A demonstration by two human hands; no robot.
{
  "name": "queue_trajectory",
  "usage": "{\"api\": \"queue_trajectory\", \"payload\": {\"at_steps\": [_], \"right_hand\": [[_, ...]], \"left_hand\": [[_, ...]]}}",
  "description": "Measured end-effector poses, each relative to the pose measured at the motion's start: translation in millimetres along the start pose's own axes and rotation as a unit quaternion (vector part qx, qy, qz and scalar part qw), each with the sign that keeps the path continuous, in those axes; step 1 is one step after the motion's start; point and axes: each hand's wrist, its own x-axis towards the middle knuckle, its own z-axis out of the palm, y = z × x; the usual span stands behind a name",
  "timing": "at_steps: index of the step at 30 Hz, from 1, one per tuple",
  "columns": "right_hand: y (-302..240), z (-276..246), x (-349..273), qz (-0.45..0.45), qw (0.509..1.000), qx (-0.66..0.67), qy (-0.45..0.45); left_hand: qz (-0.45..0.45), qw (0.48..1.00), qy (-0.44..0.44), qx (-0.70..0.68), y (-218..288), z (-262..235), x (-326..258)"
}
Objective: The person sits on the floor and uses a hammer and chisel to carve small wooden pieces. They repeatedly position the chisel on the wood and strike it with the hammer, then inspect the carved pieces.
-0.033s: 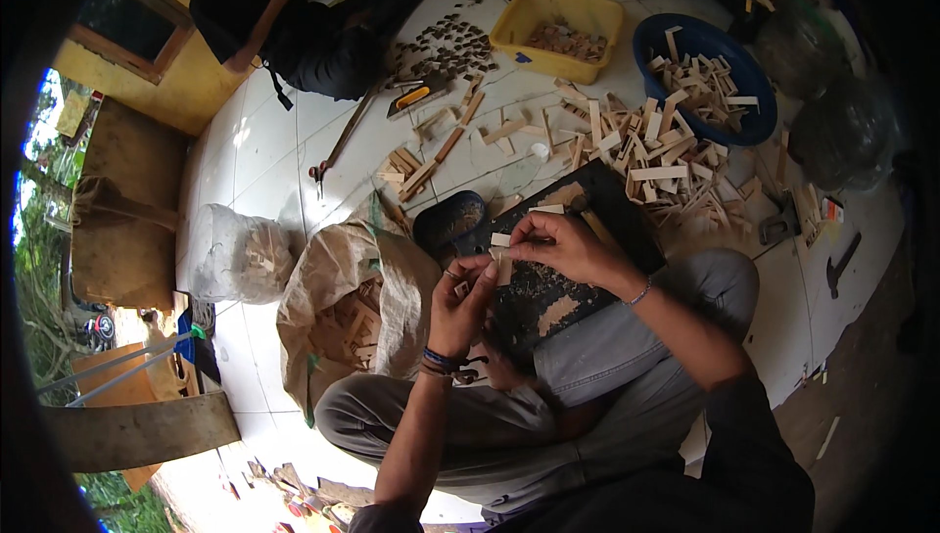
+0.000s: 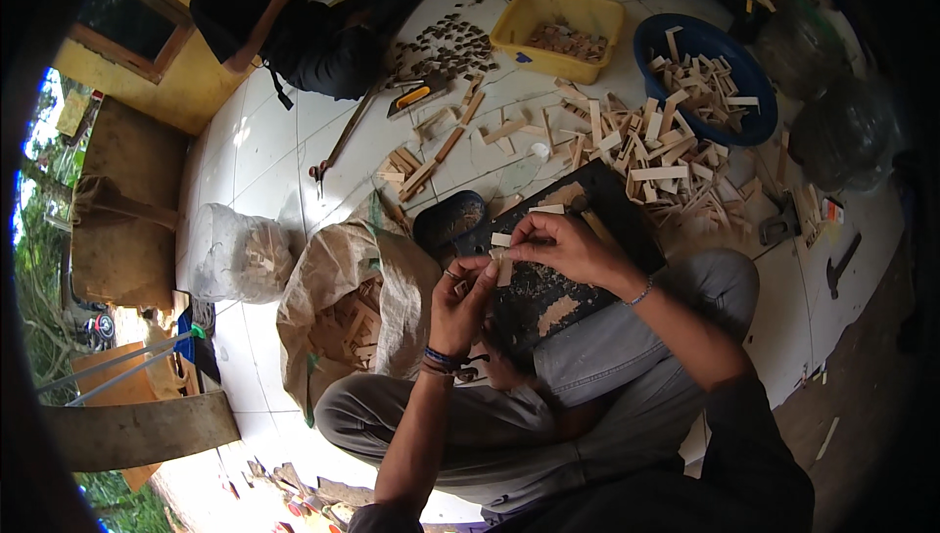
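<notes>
My left hand (image 2: 458,316) and my right hand (image 2: 563,249) meet over a dark board (image 2: 620,210), both with fingers closed in a pinch. Between their fingertips are small pale wooden pieces: a short wooden block (image 2: 500,239) on top and a flat wooden strip (image 2: 505,272) pointing down below. The fingers partly cover them, so how the pieces join is hidden. Sawdust and a light brown patch (image 2: 559,315) lie on the board. Another wooden strip (image 2: 546,209) rests near its far edge, beside a tool handle (image 2: 599,231) partly behind my right hand.
A blue tray (image 2: 431,241) and a sack of wood offcuts (image 2: 299,337) stand to the left. Far right are a pile of wooden strips (image 2: 658,173), a blue basin (image 2: 759,127), a yellow tub (image 2: 550,65) and a hammer (image 2: 838,267). Another person (image 2: 338,53) sits far left.
</notes>
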Motion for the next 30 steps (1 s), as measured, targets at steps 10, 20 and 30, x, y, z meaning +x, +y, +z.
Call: {"api": "queue_trajectory", "payload": {"at_steps": [10,20,30], "right_hand": [[-6.0,-4.6,-3.8,0.025,0.999,-0.026,-0.029],[-7.7,2.7,-5.9,-0.025,0.991,-0.127,0.027],[1.0,13.1,-5.0,-0.034,0.997,-0.068,0.022]], "left_hand": [[-0.06,0.991,-0.073,-0.099,-5.9,-4.5,1.7],[0.046,0.998,-0.038,-0.015,-15.9,4.0,7.3],[0.053,0.998,0.002,0.015,-19.6,3.7,6.3]]}}
